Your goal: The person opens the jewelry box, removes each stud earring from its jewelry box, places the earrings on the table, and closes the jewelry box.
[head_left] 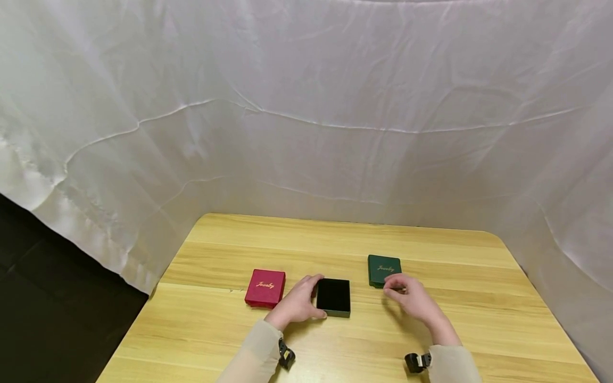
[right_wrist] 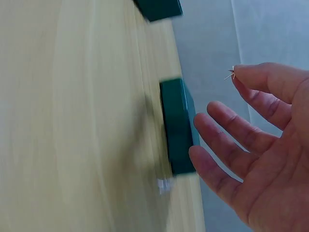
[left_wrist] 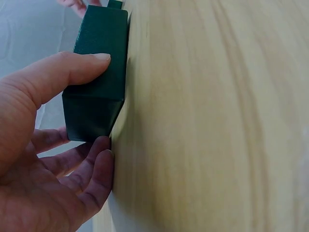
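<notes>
An uncovered green jewelry box base (head_left: 333,296) with a black pad facing up sits mid-table. My left hand (head_left: 298,303) grips it from the left, thumb on the near side (left_wrist: 104,29) and fingers round the far edge. My right hand (right_wrist: 260,125) is raised near the green lid (head_left: 384,269), marked "Jewelry" in gold. Between its thumb and index finger it pinches a tiny gold-coloured piece with thin prongs (right_wrist: 231,73), whose exact kind I cannot tell. The other fingers are spread, overlapping the lid's edge in the right wrist view.
A red jewelry box (head_left: 265,288) with gold lettering lies left of my left hand. A small clear shiny scrap (right_wrist: 164,186) shows beside the green lid. Pale cloth (head_left: 335,159) hangs behind the wooden table (head_left: 287,234) and along its sides.
</notes>
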The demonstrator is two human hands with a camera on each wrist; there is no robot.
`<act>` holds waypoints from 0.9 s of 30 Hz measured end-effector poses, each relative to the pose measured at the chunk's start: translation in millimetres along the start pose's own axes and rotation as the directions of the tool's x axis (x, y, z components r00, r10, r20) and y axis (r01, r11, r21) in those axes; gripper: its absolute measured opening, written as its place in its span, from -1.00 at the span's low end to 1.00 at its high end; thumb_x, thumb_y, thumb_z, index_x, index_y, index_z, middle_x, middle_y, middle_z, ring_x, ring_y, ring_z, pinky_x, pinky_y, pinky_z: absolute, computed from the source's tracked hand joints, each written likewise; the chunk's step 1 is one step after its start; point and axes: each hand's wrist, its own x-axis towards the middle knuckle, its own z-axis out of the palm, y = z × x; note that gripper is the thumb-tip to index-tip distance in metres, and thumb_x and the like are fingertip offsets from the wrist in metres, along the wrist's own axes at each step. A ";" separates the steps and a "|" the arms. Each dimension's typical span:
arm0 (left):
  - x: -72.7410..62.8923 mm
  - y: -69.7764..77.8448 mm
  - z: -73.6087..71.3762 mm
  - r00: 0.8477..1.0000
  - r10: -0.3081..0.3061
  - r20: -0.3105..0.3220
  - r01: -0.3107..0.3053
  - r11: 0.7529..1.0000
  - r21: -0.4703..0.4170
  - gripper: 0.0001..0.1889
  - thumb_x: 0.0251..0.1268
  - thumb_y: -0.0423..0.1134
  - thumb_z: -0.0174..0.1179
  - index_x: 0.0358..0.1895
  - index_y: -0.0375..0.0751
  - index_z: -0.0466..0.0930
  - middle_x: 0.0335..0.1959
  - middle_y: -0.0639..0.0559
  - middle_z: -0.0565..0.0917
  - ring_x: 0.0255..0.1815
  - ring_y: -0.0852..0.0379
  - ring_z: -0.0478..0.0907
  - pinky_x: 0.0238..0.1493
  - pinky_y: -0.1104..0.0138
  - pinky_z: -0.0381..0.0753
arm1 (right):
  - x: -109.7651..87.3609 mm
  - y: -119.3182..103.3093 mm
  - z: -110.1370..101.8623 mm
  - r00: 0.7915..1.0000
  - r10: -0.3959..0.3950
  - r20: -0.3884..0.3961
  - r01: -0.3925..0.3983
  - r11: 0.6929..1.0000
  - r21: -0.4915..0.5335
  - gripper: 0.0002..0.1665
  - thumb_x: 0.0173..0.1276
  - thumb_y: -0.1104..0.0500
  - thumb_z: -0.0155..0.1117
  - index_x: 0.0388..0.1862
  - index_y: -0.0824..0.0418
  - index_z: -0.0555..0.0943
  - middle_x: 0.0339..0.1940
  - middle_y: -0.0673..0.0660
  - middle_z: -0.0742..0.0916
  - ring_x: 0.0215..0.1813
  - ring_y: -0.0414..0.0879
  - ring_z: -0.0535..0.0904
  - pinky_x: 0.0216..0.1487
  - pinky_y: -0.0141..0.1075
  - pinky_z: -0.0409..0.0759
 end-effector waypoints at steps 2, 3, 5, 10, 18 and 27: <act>-0.2 0.4 -0.4 1.000 0.000 0.000 0.000 1.000 0.000 -0.02 -0.11 -0.17 0.57 0.44 -0.28 0.24 0.26 -0.15 0.44 0.21 -0.08 0.44 0.25 0.05 0.44 | -4.4 4.7 -6.1 1.000 0.030 -0.009 -0.030 1.000 -0.004 -0.91 0.41 0.24 0.26 -0.24 0.27 0.64 0.11 0.31 0.62 0.10 0.20 0.54 0.05 0.03 0.56; -0.3 0.6 -0.5 1.000 -0.001 0.000 0.001 1.000 0.000 -0.02 -0.11 -0.17 0.57 0.44 -0.28 0.24 0.26 -0.15 0.44 0.21 -0.08 0.44 0.25 0.05 0.43 | -6.4 7.2 -8.9 0.999 0.045 -0.013 -0.045 0.999 -0.006 -0.92 0.41 0.25 0.25 -0.23 0.27 0.63 0.11 0.32 0.62 0.11 0.22 0.54 0.05 0.05 0.56; -0.4 1.0 -0.6 1.000 -0.004 0.000 0.004 1.000 -0.002 -0.02 -0.11 -0.17 0.57 0.44 -0.27 0.24 0.26 -0.15 0.44 0.21 -0.08 0.44 0.25 0.05 0.43 | -10.5 11.3 -14.6 0.997 0.069 -0.021 -0.070 0.997 -0.017 -0.92 0.41 0.26 0.25 -0.21 0.28 0.62 0.09 0.33 0.63 0.11 0.24 0.55 0.06 0.07 0.56; -0.5 1.0 -0.5 1.000 -0.005 -0.001 0.005 1.000 0.003 -0.02 -0.11 -0.17 0.57 0.44 -0.26 0.24 0.25 -0.14 0.45 0.20 -0.06 0.45 0.25 0.06 0.44 | -18.8 19.3 -26.4 0.994 0.099 -0.051 -0.103 0.990 -0.094 -0.90 0.37 0.30 0.27 -0.19 0.33 0.61 -0.04 0.30 0.67 0.05 0.27 0.59 0.04 0.10 0.57; -0.5 0.7 -0.1 1.000 -0.003 -0.004 0.003 1.000 0.006 -0.02 -0.11 -0.16 0.57 0.45 -0.26 0.24 0.26 -0.14 0.45 0.22 -0.07 0.44 0.26 0.06 0.43 | -25.4 32.0 -32.8 0.991 0.124 -0.055 -0.133 0.968 -0.211 -0.93 0.33 0.32 0.29 -0.37 0.22 0.62 -0.09 0.26 0.66 0.06 0.29 0.55 0.06 0.19 0.50; -0.6 2.0 -0.9 1.000 -0.015 -0.001 0.015 1.000 -0.005 -0.02 -0.11 -0.17 0.57 0.45 -0.26 0.25 0.25 -0.13 0.45 0.19 -0.06 0.45 0.26 0.06 0.43 | -27.0 38.7 -31.9 0.993 0.102 -0.064 -0.117 0.947 -0.300 -0.88 0.25 0.30 0.37 -0.47 0.14 0.65 0.08 0.46 0.56 0.12 0.45 0.44 0.12 0.31 0.38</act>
